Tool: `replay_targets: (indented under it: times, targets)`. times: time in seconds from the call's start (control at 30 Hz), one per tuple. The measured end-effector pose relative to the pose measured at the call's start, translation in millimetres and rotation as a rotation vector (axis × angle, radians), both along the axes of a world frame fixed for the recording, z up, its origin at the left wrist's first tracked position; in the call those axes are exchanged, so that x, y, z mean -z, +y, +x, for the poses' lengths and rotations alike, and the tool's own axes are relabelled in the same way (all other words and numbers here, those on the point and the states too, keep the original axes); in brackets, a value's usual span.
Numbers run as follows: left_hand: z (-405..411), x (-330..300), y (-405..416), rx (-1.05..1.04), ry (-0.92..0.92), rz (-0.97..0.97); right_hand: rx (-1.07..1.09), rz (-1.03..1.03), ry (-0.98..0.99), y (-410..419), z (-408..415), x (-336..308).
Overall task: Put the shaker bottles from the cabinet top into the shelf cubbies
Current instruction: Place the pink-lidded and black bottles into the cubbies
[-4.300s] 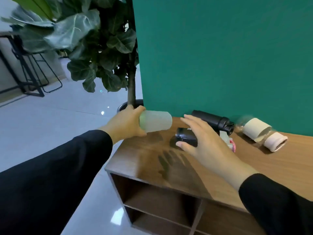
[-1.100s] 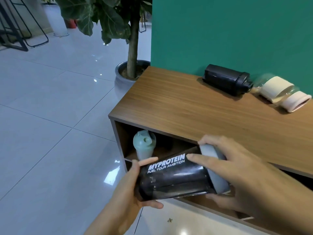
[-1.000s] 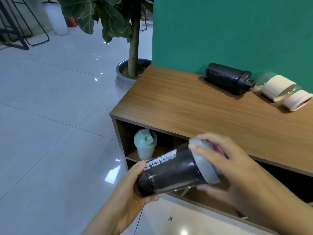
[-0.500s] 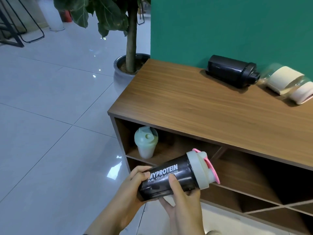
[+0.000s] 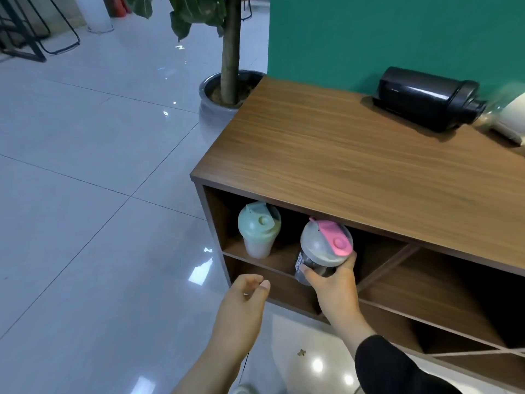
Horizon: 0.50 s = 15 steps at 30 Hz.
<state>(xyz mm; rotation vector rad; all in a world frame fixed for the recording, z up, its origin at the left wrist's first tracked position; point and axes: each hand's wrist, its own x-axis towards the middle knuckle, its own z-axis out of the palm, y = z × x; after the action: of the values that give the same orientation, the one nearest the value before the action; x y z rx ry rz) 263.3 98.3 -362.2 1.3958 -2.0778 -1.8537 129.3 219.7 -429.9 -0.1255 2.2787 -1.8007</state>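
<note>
My right hand [image 5: 335, 291] grips a black shaker bottle with a grey lid and pink flip cap [image 5: 324, 247], held upright at the mouth of the top-left cubby of the wooden cabinet [image 5: 355, 166]. A pale green shaker bottle [image 5: 258, 230] stands in the same cubby, to the left. My left hand [image 5: 241, 305] hovers below and in front of that cubby, fingers loosely curled, holding nothing. On the cabinet top an all-black shaker bottle [image 5: 429, 98] lies on its side by the green wall. A clear bottle with a cream band [image 5: 508, 118] lies beside it, cut off at the right edge.
A potted tree in a grey pot [image 5: 224, 95] stands against the cabinet's left end. Glossy white floor tiles [image 5: 85, 209] stretch to the left. Further cubbies [image 5: 426, 282] to the right look dark. Black metal chair legs [image 5: 34, 44] stand far left.
The black bottle has been turned upright and moved into the cubby opening beside the green one. My left hand has let go of it; only my right hand holds it.
</note>
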Motion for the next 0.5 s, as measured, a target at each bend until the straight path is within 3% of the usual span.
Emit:
replay_targets:
  times: [0.5]
  targets:
    - [-6, -1, 3, 0.013, -0.017, -0.010, -0.062, 0.093, -0.078, 1, -22, 23]
